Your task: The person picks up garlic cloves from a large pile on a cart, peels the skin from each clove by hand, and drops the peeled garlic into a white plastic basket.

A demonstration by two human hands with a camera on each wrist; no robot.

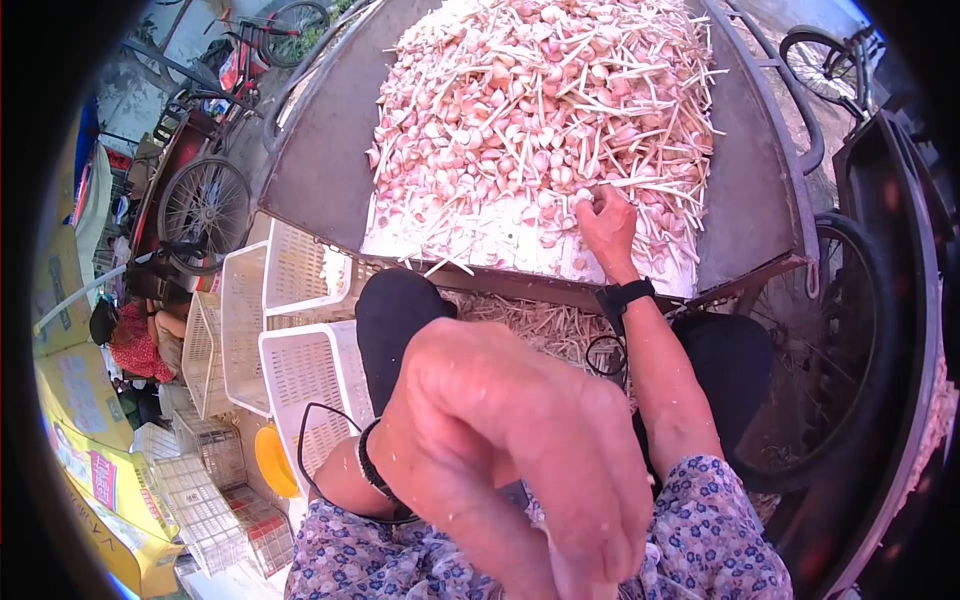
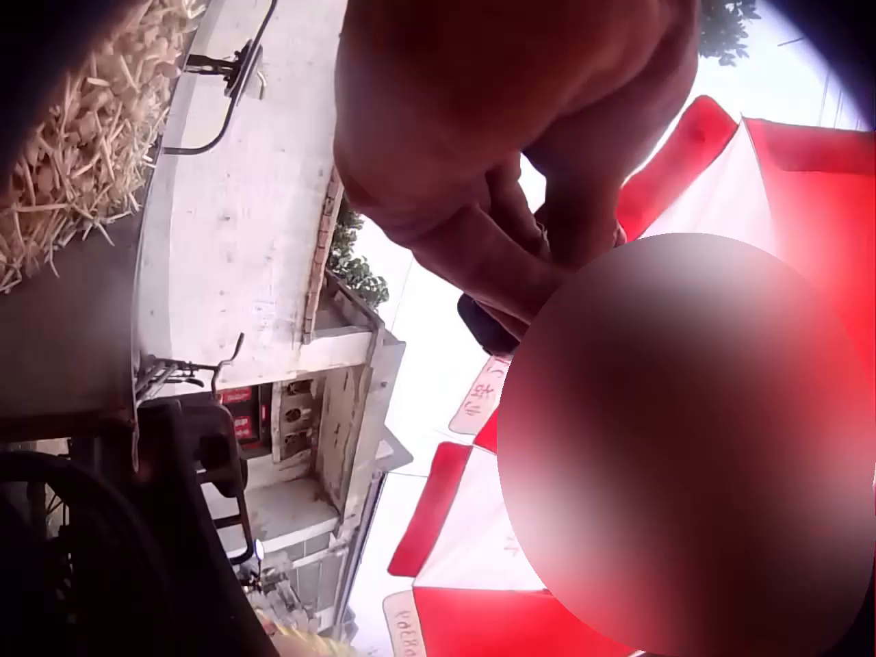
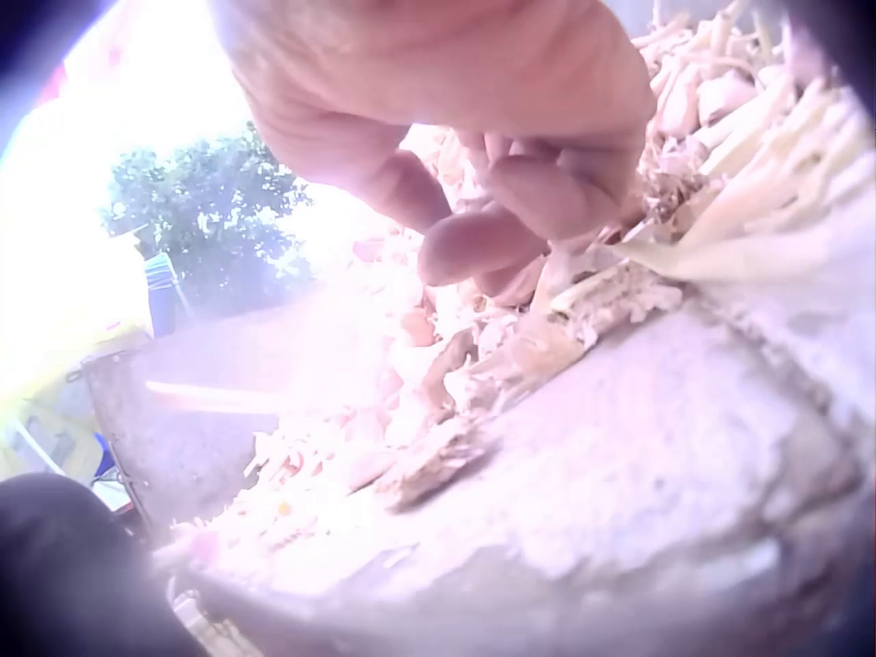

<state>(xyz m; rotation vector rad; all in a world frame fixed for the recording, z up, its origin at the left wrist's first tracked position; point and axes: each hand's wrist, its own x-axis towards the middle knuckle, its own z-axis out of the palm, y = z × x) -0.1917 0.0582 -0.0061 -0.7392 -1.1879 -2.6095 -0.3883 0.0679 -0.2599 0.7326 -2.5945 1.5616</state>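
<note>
A large heap of pinkish garlic cloves (image 1: 500, 130), mixed with pale dry stalks (image 1: 640, 70), covers the metal cart bed. At its near edge my right hand (image 1: 608, 232) has its thumb and fingers bent together on a garlic clove. In the right wrist view that hand (image 3: 479, 123) hangs low over cloves and papery skins (image 3: 472, 363). My left hand (image 1: 520, 440) is raised close before the head camera, fingers bent down toward me, their tips hidden. The left wrist view has this hand (image 2: 507, 164) beside the blurred head; I cannot tell whether it holds anything.
Metal side walls (image 1: 325, 150) flank the heap. White plastic crates (image 1: 310, 370) stand at my left, with a yellow bowl (image 1: 275, 460) nearby. Discarded stalks (image 1: 530, 325) lie beneath the cart's front edge. A large wheel (image 1: 820, 350) stands at the right. Another person (image 1: 140, 340) sits far left.
</note>
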